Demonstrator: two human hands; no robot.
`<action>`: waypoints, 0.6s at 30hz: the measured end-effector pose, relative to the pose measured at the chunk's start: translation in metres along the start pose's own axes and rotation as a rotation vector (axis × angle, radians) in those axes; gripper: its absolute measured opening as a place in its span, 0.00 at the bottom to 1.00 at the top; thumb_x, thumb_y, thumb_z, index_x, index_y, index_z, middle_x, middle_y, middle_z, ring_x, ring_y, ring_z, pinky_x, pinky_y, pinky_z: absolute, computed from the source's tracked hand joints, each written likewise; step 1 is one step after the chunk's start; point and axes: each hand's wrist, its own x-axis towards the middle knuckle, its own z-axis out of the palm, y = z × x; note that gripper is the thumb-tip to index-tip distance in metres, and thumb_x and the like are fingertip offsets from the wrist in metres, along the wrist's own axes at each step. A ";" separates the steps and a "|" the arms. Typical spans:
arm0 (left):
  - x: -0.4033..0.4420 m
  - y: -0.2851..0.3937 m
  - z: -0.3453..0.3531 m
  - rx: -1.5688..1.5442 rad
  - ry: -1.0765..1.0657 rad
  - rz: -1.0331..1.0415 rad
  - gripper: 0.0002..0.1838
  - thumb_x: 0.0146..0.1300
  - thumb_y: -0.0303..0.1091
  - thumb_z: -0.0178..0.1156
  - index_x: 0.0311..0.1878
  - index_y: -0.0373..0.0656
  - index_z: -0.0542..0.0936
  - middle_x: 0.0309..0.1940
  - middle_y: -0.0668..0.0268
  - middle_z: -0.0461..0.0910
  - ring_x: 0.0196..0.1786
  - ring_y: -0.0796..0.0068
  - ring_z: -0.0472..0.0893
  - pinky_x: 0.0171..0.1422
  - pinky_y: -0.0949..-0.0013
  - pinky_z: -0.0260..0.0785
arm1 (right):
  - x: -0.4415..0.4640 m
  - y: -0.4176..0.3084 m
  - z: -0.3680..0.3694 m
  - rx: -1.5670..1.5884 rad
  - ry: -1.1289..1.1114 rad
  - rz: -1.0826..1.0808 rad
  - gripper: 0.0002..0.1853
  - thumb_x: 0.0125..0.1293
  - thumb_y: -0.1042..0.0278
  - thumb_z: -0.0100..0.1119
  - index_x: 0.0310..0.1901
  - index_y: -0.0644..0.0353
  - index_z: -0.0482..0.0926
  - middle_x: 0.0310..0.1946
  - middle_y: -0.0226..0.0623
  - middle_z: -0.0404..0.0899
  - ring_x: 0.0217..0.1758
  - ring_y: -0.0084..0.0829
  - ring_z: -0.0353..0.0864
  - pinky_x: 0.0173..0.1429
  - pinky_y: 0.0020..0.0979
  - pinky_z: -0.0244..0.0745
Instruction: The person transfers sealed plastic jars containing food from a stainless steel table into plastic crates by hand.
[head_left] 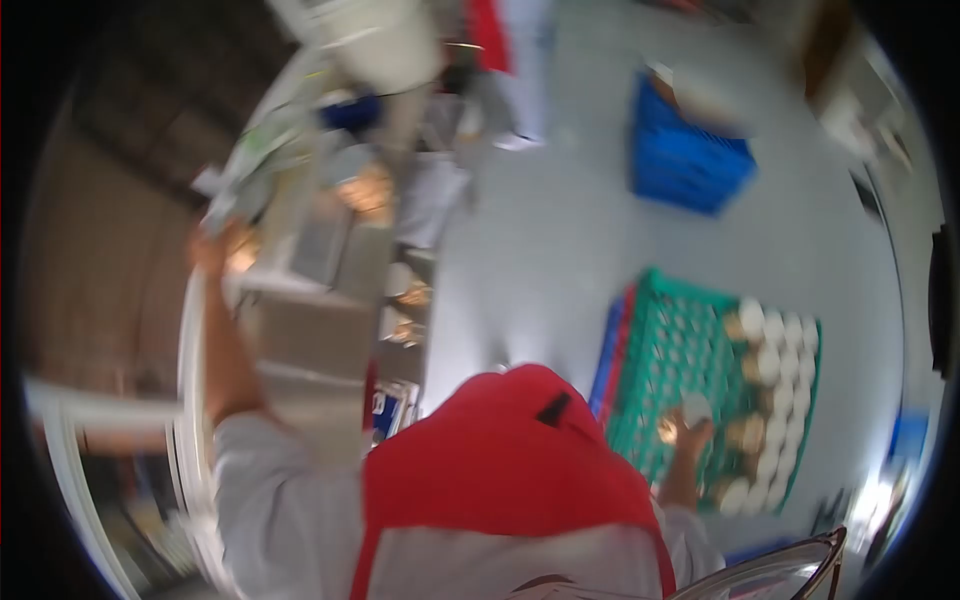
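My right hand (690,432) is closed around a small glass jar with a pale lid (697,408) and golden contents, over the green crate (650,285). Rows of white-lidded jars (770,360) fill the crate's right side, and its bare slotted bottom shows at the left. At the far left, my left hand (210,245) is stretched to the outer edge of the counter, against another golden-filled jar (243,250). Motion blur smears its fingers, so its grip on that jar is unclear.
A blue crate (690,160) stands on the grey floor ahead. On the counter are a white bucket (385,45), a jar with golden contents (365,190) and boxes (310,335). More jars (405,325) sit on a lower shelf. Someone in white and red (515,70) stands beyond.
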 end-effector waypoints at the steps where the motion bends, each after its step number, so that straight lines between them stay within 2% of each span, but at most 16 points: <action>1: 0.006 -0.020 0.022 0.003 -0.137 -0.023 0.30 0.51 0.48 0.66 0.51 0.37 0.72 0.38 0.57 0.79 0.40 0.57 0.79 0.44 0.58 0.71 | -0.026 0.025 0.010 0.027 0.059 0.121 0.41 0.37 0.55 0.76 0.52 0.64 0.65 0.47 0.45 0.67 0.48 0.42 0.71 0.52 0.43 0.70; 2: 0.015 -0.032 0.042 0.005 -0.280 -0.035 0.30 0.52 0.48 0.66 0.52 0.37 0.72 0.38 0.57 0.79 0.41 0.57 0.78 0.44 0.58 0.71 | -0.051 0.050 0.028 -0.042 0.079 0.158 0.41 0.38 0.56 0.75 0.52 0.64 0.65 0.49 0.45 0.66 0.49 0.42 0.71 0.53 0.41 0.69; 4: 0.035 -0.039 0.074 0.022 -0.500 -0.014 0.30 0.52 0.47 0.66 0.52 0.37 0.72 0.39 0.56 0.78 0.41 0.57 0.78 0.45 0.59 0.70 | -0.103 0.049 0.034 0.042 0.043 0.318 0.44 0.39 0.51 0.74 0.56 0.61 0.63 0.52 0.48 0.64 0.56 0.46 0.67 0.57 0.44 0.68; 6: 0.045 -0.034 0.090 0.053 -0.603 -0.009 0.30 0.52 0.46 0.66 0.53 0.37 0.71 0.40 0.56 0.78 0.42 0.58 0.77 0.46 0.59 0.70 | -0.141 0.031 0.035 -0.095 -0.083 0.548 0.48 0.37 0.50 0.73 0.58 0.62 0.58 0.57 0.53 0.58 0.58 0.57 0.64 0.58 0.49 0.68; 7: 0.047 -0.029 0.096 0.066 -0.634 -0.006 0.30 0.52 0.46 0.66 0.53 0.37 0.71 0.41 0.56 0.78 0.43 0.58 0.77 0.47 0.59 0.70 | -0.161 0.021 0.035 -0.111 -0.044 0.552 0.48 0.37 0.49 0.73 0.58 0.60 0.57 0.58 0.53 0.54 0.59 0.56 0.63 0.58 0.50 0.68; 8: 0.048 -0.025 0.097 0.087 -0.658 -0.008 0.30 0.52 0.46 0.65 0.54 0.37 0.70 0.41 0.56 0.77 0.43 0.58 0.77 0.47 0.59 0.70 | -0.180 0.028 0.051 -0.140 0.101 0.498 0.48 0.38 0.49 0.73 0.58 0.58 0.55 0.59 0.54 0.52 0.59 0.55 0.63 0.58 0.49 0.69; 9: 0.048 -0.025 0.098 0.096 -0.675 -0.006 0.30 0.52 0.45 0.65 0.54 0.37 0.70 0.41 0.55 0.77 0.44 0.58 0.77 0.48 0.59 0.70 | -0.189 0.018 0.046 -0.043 0.094 0.641 0.47 0.39 0.50 0.73 0.58 0.55 0.55 0.61 0.53 0.48 0.60 0.55 0.63 0.58 0.48 0.69; 11: 0.049 -0.023 0.100 0.108 -0.698 0.008 0.30 0.52 0.45 0.65 0.55 0.37 0.69 0.42 0.55 0.76 0.44 0.59 0.76 0.49 0.60 0.69 | -0.210 0.012 0.045 -0.087 0.100 0.642 0.42 0.42 0.55 0.72 0.55 0.59 0.58 0.58 0.55 0.53 0.57 0.57 0.64 0.56 0.48 0.69; 13: 0.051 -0.030 0.101 0.109 -0.709 0.014 0.31 0.53 0.44 0.65 0.55 0.37 0.69 0.43 0.55 0.76 0.45 0.59 0.76 0.50 0.60 0.69 | -0.226 0.017 0.038 -0.026 0.077 0.660 0.39 0.44 0.57 0.71 0.55 0.57 0.58 0.60 0.52 0.51 0.59 0.56 0.64 0.57 0.46 0.70; 14: 0.052 -0.035 0.100 0.103 -0.714 0.013 0.31 0.53 0.44 0.65 0.56 0.37 0.68 0.44 0.54 0.76 0.46 0.59 0.76 0.50 0.60 0.69 | -0.233 0.017 0.032 -0.007 0.021 0.733 0.38 0.46 0.56 0.70 0.57 0.55 0.60 0.64 0.52 0.48 0.63 0.56 0.60 0.61 0.47 0.66; 17: 0.047 -0.056 0.098 0.071 -0.717 0.008 0.31 0.53 0.42 0.65 0.57 0.37 0.67 0.45 0.54 0.75 0.47 0.60 0.75 0.52 0.61 0.68 | -0.232 0.006 0.014 -0.284 0.001 0.593 0.36 0.48 0.54 0.68 0.57 0.55 0.62 0.66 0.52 0.46 0.66 0.55 0.55 0.65 0.47 0.61; 18: 0.043 -0.063 0.098 0.048 -0.708 0.004 0.31 0.53 0.42 0.65 0.57 0.37 0.67 0.45 0.54 0.74 0.47 0.60 0.75 0.52 0.61 0.68 | -0.218 -0.007 0.008 -0.273 0.027 0.558 0.35 0.49 0.51 0.66 0.58 0.55 0.64 0.66 0.52 0.47 0.68 0.55 0.52 0.66 0.48 0.57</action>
